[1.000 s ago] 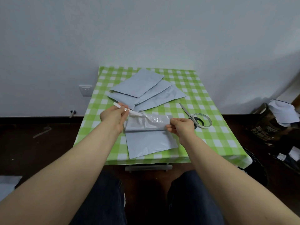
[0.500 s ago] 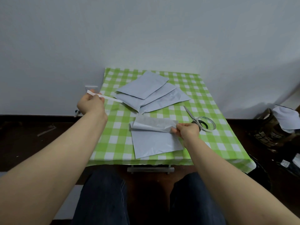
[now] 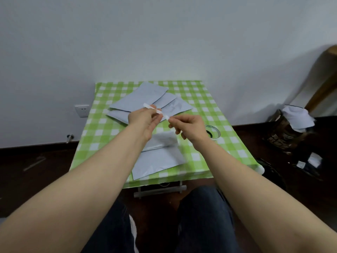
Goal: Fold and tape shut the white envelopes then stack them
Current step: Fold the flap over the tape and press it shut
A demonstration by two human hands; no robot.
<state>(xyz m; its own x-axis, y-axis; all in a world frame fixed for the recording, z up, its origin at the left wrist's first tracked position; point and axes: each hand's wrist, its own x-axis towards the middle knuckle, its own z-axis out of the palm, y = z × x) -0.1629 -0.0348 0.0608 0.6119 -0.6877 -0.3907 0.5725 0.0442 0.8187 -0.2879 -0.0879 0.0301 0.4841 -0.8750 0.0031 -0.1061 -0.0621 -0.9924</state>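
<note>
head view: grasps one thin white strip in pinch grip of left hand and right hand, above flap-raised envelope on worktop.

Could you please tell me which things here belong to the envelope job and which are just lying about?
Job: white strip pinched by left hand and right hand; near envelope with folded flap; envelope pile; tape roll.
Lying about: wall socket; dark brown bag on the floor; paper scraps beside it.

Bare forearms, dark jeans (blue denim)
</note>
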